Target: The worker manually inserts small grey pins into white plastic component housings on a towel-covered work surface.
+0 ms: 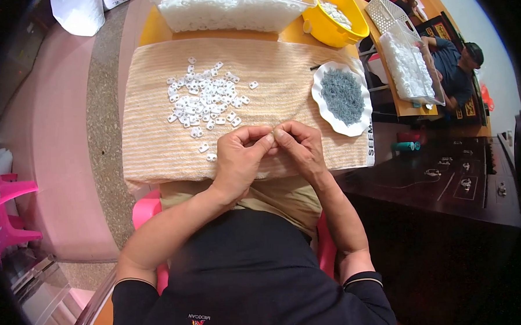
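My left hand (241, 157) and my right hand (300, 144) meet over the near part of a striped beige towel (279, 57). Both are closed in a pinch, thumbs and fingertips nearly touching. Whatever sits between the fingertips is too small and covered to make out. Beyond my left hand lies a loose heap of small white plastic pieces (205, 98), each with dark round holes. A few single pieces lie close to that hand. To the right of my right hand, a white scalloped plate (323, 104) holds a pile of small thin grey pieces (343, 96).
At the towel's far edge stand a clear bin (225, 19) full of white pieces and a yellow basin (323, 33). A short dark stick (315, 67) lies near the plate. Another person (456, 61) sits at the right beside a second clear bin (407, 69). A pink stool (12, 202) stands left.
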A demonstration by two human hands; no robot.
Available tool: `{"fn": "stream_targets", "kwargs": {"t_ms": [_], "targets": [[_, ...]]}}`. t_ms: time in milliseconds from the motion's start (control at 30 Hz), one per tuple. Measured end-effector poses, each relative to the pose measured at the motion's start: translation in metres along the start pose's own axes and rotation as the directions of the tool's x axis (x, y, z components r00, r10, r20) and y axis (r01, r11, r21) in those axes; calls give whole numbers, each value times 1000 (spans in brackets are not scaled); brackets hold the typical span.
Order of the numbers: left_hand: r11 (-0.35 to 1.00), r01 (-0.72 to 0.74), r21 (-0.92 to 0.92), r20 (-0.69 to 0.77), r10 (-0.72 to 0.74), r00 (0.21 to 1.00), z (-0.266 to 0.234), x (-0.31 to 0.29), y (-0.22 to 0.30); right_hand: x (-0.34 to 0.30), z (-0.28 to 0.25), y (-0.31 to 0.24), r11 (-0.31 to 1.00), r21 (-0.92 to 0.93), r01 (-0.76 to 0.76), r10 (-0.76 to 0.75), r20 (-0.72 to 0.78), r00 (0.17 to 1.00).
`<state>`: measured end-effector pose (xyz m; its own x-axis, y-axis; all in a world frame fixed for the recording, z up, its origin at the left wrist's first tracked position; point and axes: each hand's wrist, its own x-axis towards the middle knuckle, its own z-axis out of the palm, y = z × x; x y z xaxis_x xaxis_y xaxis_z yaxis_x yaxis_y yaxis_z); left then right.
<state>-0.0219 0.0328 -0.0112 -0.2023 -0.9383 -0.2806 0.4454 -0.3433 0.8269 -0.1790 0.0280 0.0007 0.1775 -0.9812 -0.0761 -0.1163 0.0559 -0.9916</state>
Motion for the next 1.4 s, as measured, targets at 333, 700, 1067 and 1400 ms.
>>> {"fn": "stream_targets", "kwargs": {"t_ms": [333,700,1067,1400], "targets": [[988,73,-137,44,-68,997,1,5,12,4,-7,4,970,230,-71,61,52,997],[979,91,-182,74,-79,994,-3,8,6,3,-10,5,969,236,-75,73,19,997],[986,95,-136,98,-82,992,-4,8,5,3,-11,6,999,44,-20,19,32,999],[998,58,-39,91,-55,994,-3,4,3,2,-13,-1,987,-160,15,-8,43,999]]}}
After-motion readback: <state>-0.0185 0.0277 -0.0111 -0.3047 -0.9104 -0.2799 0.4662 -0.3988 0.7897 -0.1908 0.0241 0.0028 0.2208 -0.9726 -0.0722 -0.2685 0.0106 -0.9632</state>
